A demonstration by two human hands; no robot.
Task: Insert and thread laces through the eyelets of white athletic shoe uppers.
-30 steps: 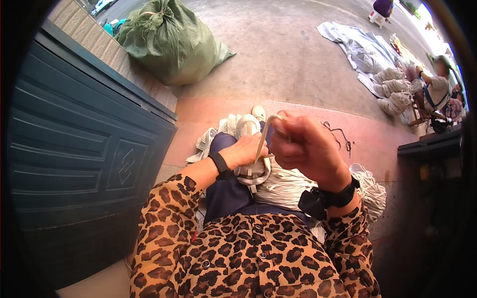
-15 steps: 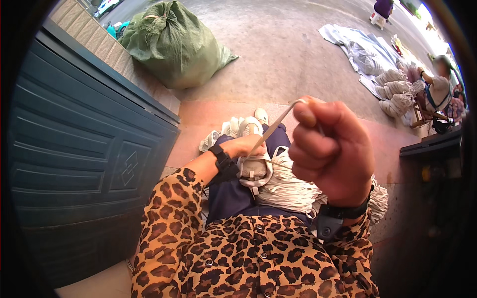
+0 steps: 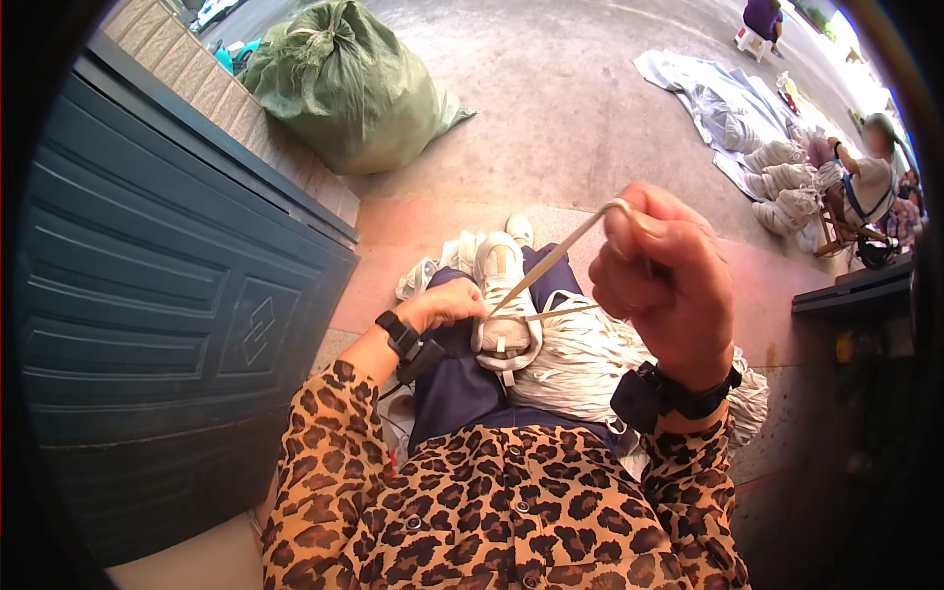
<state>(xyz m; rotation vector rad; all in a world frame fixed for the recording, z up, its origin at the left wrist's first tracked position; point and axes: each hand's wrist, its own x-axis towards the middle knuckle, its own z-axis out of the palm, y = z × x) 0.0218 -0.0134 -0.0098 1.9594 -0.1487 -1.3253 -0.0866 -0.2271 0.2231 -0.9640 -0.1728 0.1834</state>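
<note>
A beige-white sneaker (image 3: 499,261) rests on my lap, toe pointing away, tongue and opening towards me. My left hand (image 3: 447,303) is closed at the shoe's left edge beside the eyelets, its fingertips partly hidden. Raised to the right, my right hand (image 3: 678,270) pinches a pale flat shoelace (image 3: 560,251) between thumb and forefinger. One strand runs taut and slanting from the shoe up to the pinch; another stretches from the shoe to the lower fingers. Close below that hand, a thick bundle of off-white laces (image 3: 565,364) lies across my right thigh.
A dark blue panelled door (image 3: 167,295) stands close on the left. Farther off sits a tied green sack (image 3: 354,93). At the far right, a seated person (image 3: 870,177) is near several bundled pale items (image 3: 787,182) beside a light sheet (image 3: 688,84). A dark ledge (image 3: 851,290) juts in at right.
My left hand has drawn back leftward from across the shoe to its left edge, uncovering the lacing. My right hand, still pinching the lace, has turned and shifted slightly.
</note>
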